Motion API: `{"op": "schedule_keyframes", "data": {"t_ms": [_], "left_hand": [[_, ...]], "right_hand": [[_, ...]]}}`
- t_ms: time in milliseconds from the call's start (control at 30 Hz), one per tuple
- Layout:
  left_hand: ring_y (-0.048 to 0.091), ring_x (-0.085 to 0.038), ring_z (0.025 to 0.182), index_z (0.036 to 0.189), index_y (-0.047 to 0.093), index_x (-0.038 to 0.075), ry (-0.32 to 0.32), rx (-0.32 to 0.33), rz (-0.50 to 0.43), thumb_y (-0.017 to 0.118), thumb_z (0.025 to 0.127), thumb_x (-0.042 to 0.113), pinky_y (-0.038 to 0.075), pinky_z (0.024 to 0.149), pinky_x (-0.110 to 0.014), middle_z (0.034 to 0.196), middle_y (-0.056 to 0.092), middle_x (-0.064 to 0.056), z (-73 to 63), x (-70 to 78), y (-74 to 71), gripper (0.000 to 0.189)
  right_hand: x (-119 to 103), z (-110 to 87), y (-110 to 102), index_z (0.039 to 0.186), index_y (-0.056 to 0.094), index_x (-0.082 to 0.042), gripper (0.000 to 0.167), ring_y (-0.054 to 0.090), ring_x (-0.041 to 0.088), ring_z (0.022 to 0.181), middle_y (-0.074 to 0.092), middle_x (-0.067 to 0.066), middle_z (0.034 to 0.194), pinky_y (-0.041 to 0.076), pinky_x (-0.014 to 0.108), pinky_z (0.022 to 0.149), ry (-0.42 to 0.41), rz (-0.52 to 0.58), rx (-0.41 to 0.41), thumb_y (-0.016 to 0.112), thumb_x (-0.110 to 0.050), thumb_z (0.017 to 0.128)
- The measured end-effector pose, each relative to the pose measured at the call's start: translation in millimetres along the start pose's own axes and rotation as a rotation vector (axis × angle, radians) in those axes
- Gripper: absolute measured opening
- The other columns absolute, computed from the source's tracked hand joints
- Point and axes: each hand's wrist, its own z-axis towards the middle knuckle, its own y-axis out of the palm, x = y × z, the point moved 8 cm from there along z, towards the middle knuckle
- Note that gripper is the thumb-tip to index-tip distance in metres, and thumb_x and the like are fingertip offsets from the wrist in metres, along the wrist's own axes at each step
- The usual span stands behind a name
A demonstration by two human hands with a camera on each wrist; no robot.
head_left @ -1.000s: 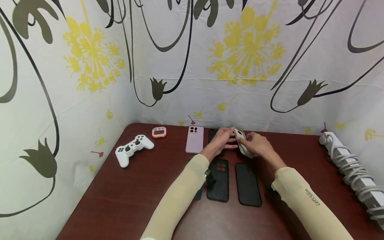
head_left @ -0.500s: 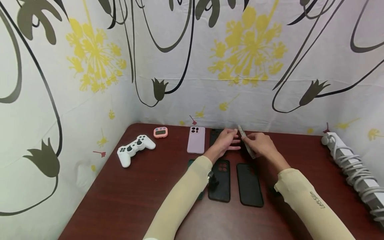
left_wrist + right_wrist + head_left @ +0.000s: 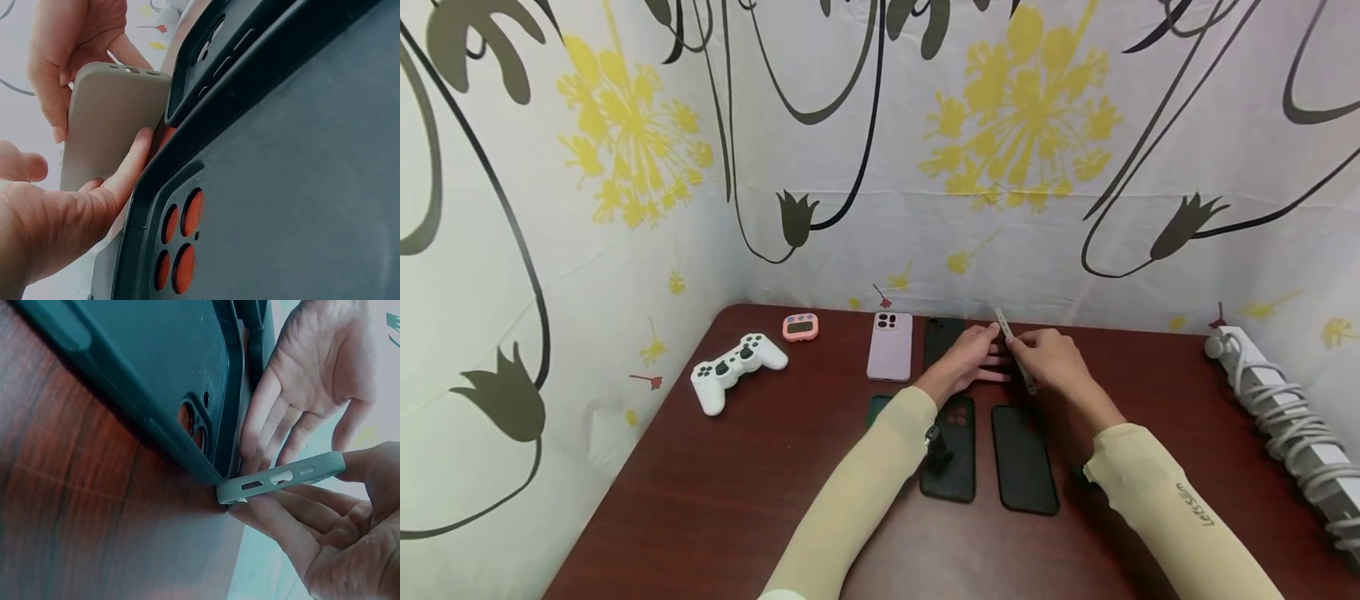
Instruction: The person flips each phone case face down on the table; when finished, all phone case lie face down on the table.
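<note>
Though unclear in contents, beige phone case in pinch of right grip, left grip straight-fingered alongside.

Red-brn tbl: wht ctrlr, pink timer, lilac case, dk cases, cord-wrapped bar.

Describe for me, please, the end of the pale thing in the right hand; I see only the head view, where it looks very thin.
Observer: The right wrist view shows several openings in the end of the pale phone case.
Operator: How does it look when not seen from the edge?
Observer: In the left wrist view, the broad face that shows is plain, without pattern.
Operator: Can any camera see the left hand from its palm side?
Observer: Yes, the right wrist view shows the palm.
</note>
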Motion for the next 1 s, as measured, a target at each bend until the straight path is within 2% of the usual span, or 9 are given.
{"op": "schedule_keyframes", "data": {"t_ms": [167,300,467,600,767,900,1000], "left_hand": [[0.06,-0.045,0.137,0.146,0.047,0.01,-0.003,-0.026,-0.009,0.044,0.115,0.036,0.056,0.107,-0.062,0.149,0.057,-0.028,-1.5,0.1,2.0,0.04],[0.06,-0.045,0.138,0.15,0.046,0.012,-0.018,-0.03,0.005,0.045,0.115,0.036,0.056,0.106,-0.063,0.15,0.057,-0.027,-2.4,-0.1,2.6,0.043],[0.058,-0.044,0.139,0.156,0.044,0.01,-0.043,-0.03,0.035,0.048,0.114,0.031,0.058,0.103,-0.062,0.153,0.054,-0.027,-3.0,0.0,1.9,0.047],[0.059,-0.042,0.139,0.154,0.047,0.005,-0.038,-0.035,0.07,0.058,0.11,0.025,0.059,0.102,-0.061,0.15,0.056,-0.025,-3.7,-0.5,0.1,0.049],[0.064,-0.037,0.133,0.151,0.045,0.001,-0.025,-0.039,0.135,0.076,0.099,0.015,0.061,0.099,-0.058,0.133,0.065,-0.018,-7.5,-2.2,-0.3,0.062],[0.07,-0.034,0.123,0.148,0.045,0.003,-0.034,-0.037,0.203,0.08,0.095,0.014,0.064,0.095,-0.053,0.124,0.066,-0.014,-9.9,-2.5,1.0,0.065],[0.072,-0.031,0.117,0.143,0.051,0.005,-0.035,-0.044,0.235,0.082,0.095,0.018,0.065,0.094,-0.051,0.122,0.066,-0.012,-10.0,-1.3,1.9,0.059]], "right_hand": [[-4.3,-3.5,-0.8,0.136,0.067,0.002,0.053,0.064,0.022,0.065,0.076,0.02,0.097,0.051,0.033,0.055,-0.013,0.007,0.025,0.049,-0.04,0.112],[-5.4,-7.2,-3.7,0.136,0.067,0.002,0.048,0.068,0.023,0.066,0.074,0.027,0.11,0.055,0.033,0.054,-0.012,0.039,0.054,0.047,-0.035,0.113],[-5.5,-10.3,-6.4,0.143,0.06,0.005,0.05,0.075,0.03,0.082,0.068,0.035,0.127,0.06,0.035,0.057,0.008,0.067,0.066,0.046,-0.032,0.113],[-3.5,-10.9,-8.4,0.145,0.059,0.006,0.052,0.074,0.036,0.096,0.068,0.035,0.129,0.06,0.035,0.062,0.016,0.064,0.083,0.045,-0.034,0.114],[1.7,-13.5,-10.3,0.143,0.06,0.006,0.054,0.074,0.041,0.103,0.067,0.035,0.13,0.064,0.04,0.066,0.03,0.098,0.108,0.045,-0.036,0.114],[3.8,-17.0,-12.7,0.141,0.062,0.006,0.054,0.074,0.043,0.105,0.067,0.036,0.13,0.066,0.043,0.069,0.034,0.146,0.128,0.045,-0.037,0.114],[6.6,-20.0,-14.0,0.143,0.061,0.004,0.054,0.072,0.046,0.11,0.065,0.036,0.133,0.067,0.044,0.072,0.051,0.199,0.126,0.043,-0.038,0.114]]}}
